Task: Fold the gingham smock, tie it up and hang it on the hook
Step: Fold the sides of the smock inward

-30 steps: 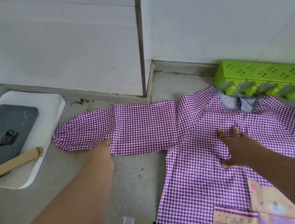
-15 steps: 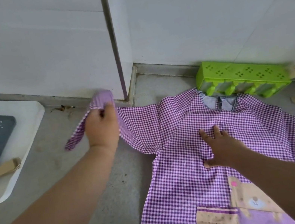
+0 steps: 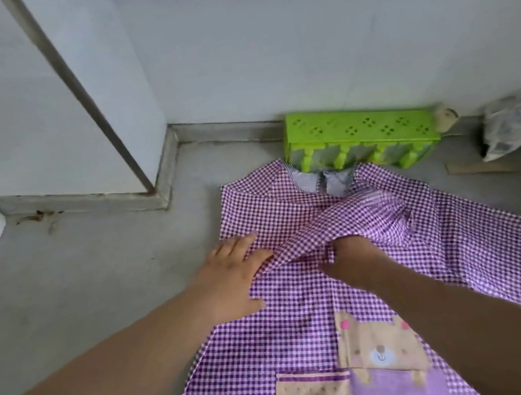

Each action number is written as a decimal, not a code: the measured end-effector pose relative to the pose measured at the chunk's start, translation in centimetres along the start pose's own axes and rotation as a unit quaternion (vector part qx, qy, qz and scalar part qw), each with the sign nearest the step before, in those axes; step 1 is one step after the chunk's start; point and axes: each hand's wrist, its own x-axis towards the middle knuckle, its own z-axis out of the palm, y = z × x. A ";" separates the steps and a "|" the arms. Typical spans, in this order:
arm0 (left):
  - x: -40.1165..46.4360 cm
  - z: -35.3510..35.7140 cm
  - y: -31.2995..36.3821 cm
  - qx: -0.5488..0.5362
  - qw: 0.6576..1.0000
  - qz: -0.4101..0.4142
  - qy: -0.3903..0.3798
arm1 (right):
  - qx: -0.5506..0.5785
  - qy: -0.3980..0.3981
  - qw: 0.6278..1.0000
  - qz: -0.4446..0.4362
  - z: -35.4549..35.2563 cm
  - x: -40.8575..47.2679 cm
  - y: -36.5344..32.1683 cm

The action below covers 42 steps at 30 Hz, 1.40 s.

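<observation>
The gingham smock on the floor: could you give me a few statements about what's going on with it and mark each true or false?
1. The gingham smock lies on the floor. True.
2. Its left sleeve is folded across the body. True.
3. The left hand hangs in the air. False: it rests flat on the fabric.
4. A red rack sits by the wall. False: the hook rack is green.
5. The right hand has its fingers under the folded sleeve. True.
</observation>
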 end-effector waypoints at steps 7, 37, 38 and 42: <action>1.3 1.6 0.7 0.032 0.997 -0.022 -0.061 | 0.042 0.151 0.987 0.023 -1.4 -1.7 5.5; 3.7 -1.2 4.3 0.123 0.982 -0.061 -0.128 | -0.410 -0.090 0.907 -0.037 -5.2 -2.2 7.8; 3.7 -1.0 4.3 0.125 0.982 -0.064 -0.124 | -0.398 -0.068 0.915 -0.026 -5.3 -2.2 8.2; 3.7 -0.5 4.2 0.115 0.985 -0.078 -0.100 | -0.319 0.093 0.943 -0.031 -7.8 -1.8 9.6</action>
